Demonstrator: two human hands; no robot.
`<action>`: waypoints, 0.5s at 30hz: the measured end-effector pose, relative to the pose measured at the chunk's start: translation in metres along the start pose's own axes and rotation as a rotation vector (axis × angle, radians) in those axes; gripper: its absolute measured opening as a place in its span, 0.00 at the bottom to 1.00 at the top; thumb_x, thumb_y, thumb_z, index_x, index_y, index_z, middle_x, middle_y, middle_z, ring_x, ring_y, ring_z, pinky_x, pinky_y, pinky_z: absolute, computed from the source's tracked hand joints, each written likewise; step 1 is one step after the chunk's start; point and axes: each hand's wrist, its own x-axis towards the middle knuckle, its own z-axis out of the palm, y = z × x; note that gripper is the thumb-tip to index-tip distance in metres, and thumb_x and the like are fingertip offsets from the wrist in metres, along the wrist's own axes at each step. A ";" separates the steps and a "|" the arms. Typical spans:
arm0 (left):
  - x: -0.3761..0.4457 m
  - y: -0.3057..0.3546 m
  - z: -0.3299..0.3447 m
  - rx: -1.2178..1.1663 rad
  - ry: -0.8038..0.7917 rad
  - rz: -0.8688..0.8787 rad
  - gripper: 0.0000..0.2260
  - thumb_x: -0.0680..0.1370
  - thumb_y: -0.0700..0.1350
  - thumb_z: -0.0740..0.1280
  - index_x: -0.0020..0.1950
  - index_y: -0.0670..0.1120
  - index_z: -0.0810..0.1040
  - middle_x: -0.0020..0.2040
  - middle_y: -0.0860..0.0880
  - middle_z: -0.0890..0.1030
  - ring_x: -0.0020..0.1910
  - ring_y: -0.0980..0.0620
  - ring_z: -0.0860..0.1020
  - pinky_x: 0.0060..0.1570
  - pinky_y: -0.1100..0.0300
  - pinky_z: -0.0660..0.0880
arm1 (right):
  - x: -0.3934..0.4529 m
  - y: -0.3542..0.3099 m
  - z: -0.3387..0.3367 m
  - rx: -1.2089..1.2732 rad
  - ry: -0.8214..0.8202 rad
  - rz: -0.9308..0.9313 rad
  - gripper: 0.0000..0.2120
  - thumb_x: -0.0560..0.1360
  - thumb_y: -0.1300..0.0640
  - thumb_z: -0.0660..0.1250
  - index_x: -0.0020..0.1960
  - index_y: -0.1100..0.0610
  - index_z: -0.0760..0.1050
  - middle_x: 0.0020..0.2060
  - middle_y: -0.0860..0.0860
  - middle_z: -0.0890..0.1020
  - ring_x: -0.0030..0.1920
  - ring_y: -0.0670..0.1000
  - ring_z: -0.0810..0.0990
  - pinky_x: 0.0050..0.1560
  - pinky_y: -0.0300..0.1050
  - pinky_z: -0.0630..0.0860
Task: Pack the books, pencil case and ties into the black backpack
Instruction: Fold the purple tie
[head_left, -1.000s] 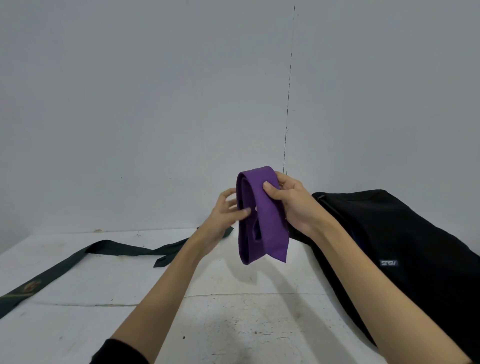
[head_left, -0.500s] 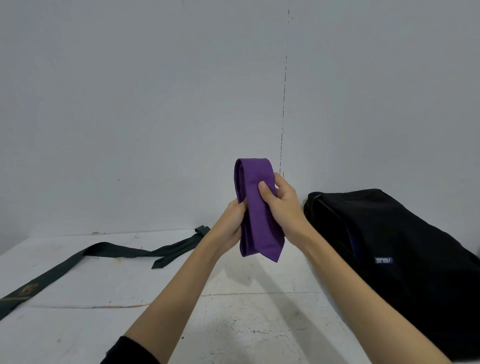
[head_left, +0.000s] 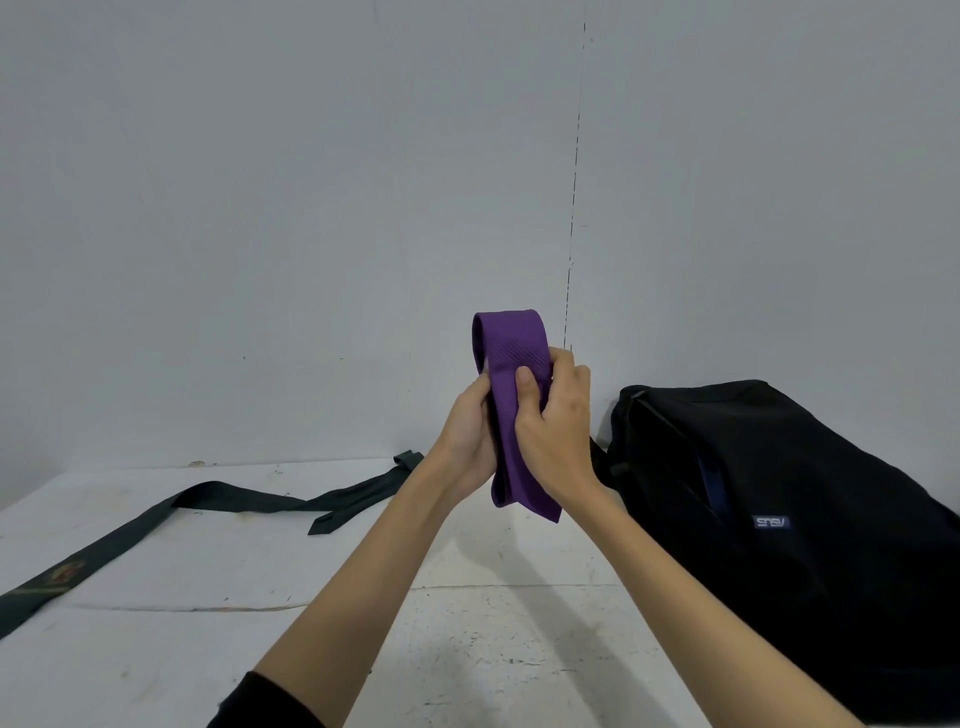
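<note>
At the far left of the frame the green tie (head_left: 156, 525) lies loose on the worktop (head_left: 208, 649), running from the lower left edge up toward the middle, one end near the back wall. It is not yet folded or packed.

In the centre I hold the purple tie (head_left: 514, 374) up off the worktop, folded into a short bundle with its loop on top and its pointed end hanging below. My left hand (head_left: 467, 436) grips the bundle from the left side, fingers wrapped behind it. My right hand (head_left: 556, 421) pinches it from the front, thumb pressed on the cloth and fingers curled round the far edge. So both hands are closed on this tie.

At the right of the frame the backpack (head_left: 779, 519) lies on its side on the worktop, just beside my right wrist. A slit along its upper left part looks like an opening, but I cannot tell how far it gapes. I see no books or pencil case; whether they are inside I cannot say.

I judge the step in hand to be finishing the fold of the purple tie. Next I would keep the bundle pinched in one hand so it does not spring open, free the other to spread the opening, and slide the tie in. Then the green tie needs the same.
</note>
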 end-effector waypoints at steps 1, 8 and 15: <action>0.000 0.001 0.001 -0.009 -0.011 0.011 0.22 0.83 0.55 0.50 0.54 0.43 0.79 0.45 0.48 0.84 0.44 0.54 0.83 0.44 0.63 0.78 | 0.000 0.000 0.001 -0.001 0.020 -0.003 0.11 0.79 0.57 0.60 0.60 0.60 0.69 0.45 0.49 0.68 0.47 0.50 0.70 0.50 0.40 0.67; -0.005 -0.008 0.008 0.195 -0.054 0.053 0.16 0.78 0.55 0.60 0.54 0.45 0.78 0.49 0.47 0.81 0.52 0.51 0.80 0.55 0.59 0.76 | -0.002 0.008 0.004 -0.026 0.134 -0.066 0.14 0.75 0.52 0.60 0.56 0.58 0.70 0.49 0.47 0.72 0.50 0.44 0.64 0.53 0.47 0.69; -0.005 -0.010 0.000 0.302 -0.104 0.025 0.18 0.76 0.59 0.56 0.51 0.48 0.77 0.37 0.52 0.82 0.37 0.53 0.81 0.42 0.57 0.78 | 0.007 0.002 -0.015 0.463 -0.061 0.402 0.22 0.67 0.52 0.74 0.57 0.52 0.68 0.52 0.50 0.74 0.47 0.47 0.74 0.39 0.40 0.70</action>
